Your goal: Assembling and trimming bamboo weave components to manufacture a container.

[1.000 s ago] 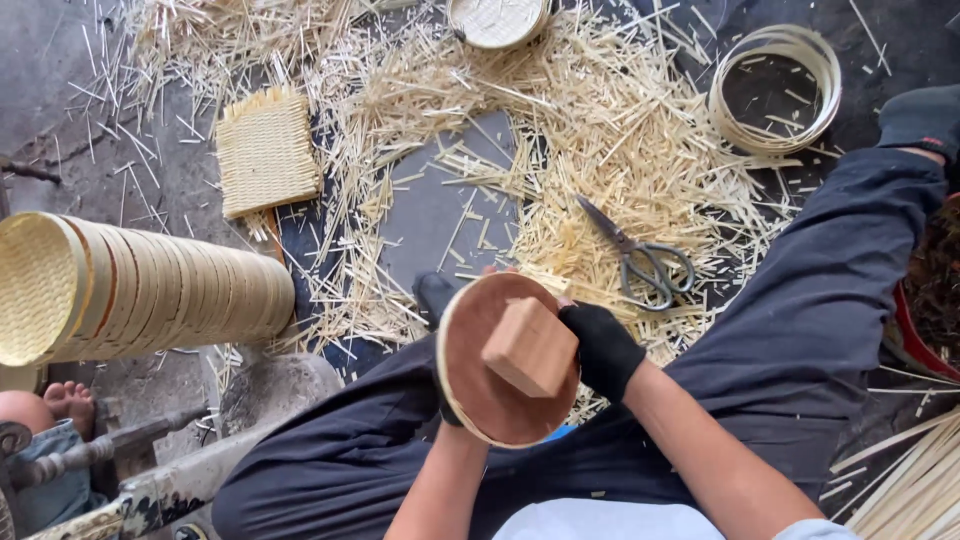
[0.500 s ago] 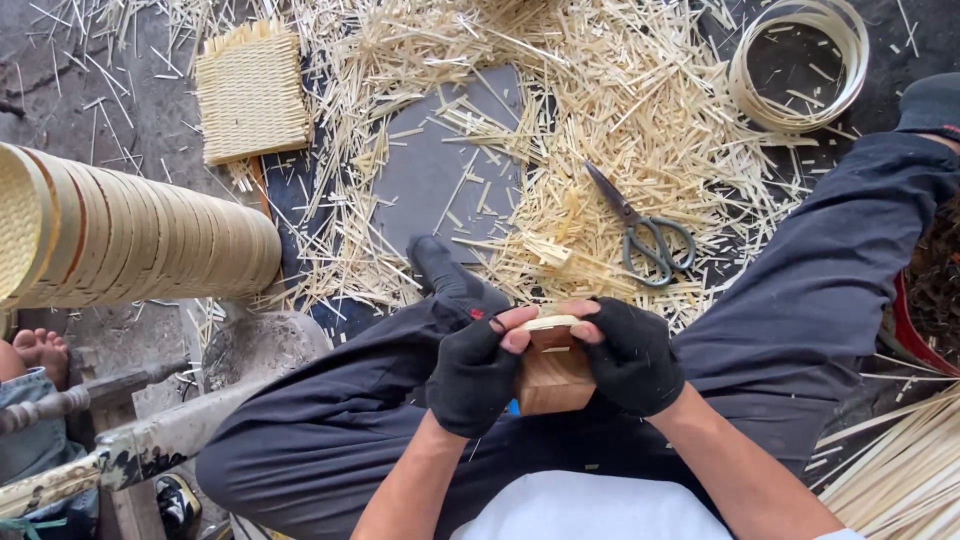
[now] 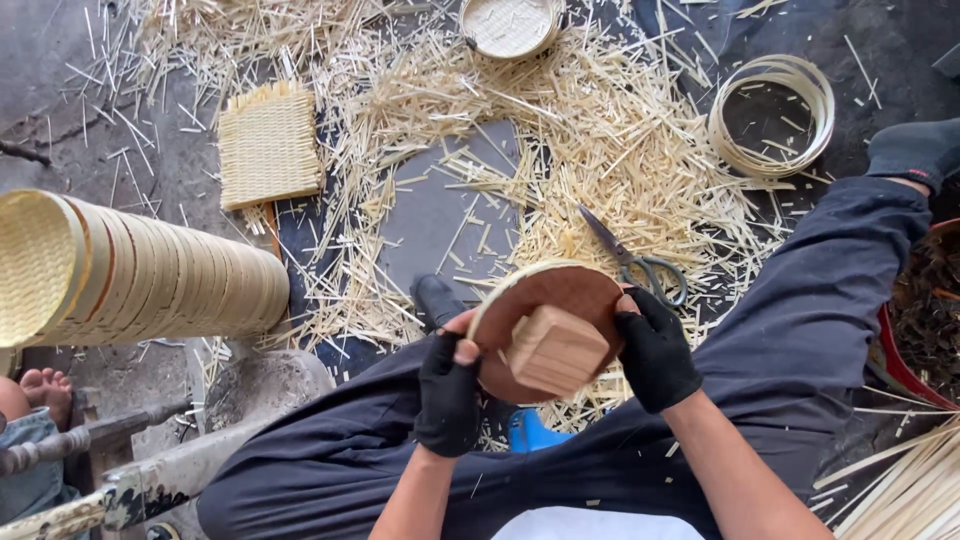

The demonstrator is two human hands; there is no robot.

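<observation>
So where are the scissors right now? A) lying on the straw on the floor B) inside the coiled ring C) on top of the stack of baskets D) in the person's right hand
A: the scissors lie on the scattered straw just beyond the round disc, with neither hand on them.

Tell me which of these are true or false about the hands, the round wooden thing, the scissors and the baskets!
1. Both hands hold the round wooden disc. True.
2. The left hand is bare. False: it wears a black glove, as does the right hand.
3. The scissors lie on the straw. True.
4. The stacked baskets stand upright. False: the stack lies on its side.
5. A wooden block sits on the disc. True.
</observation>
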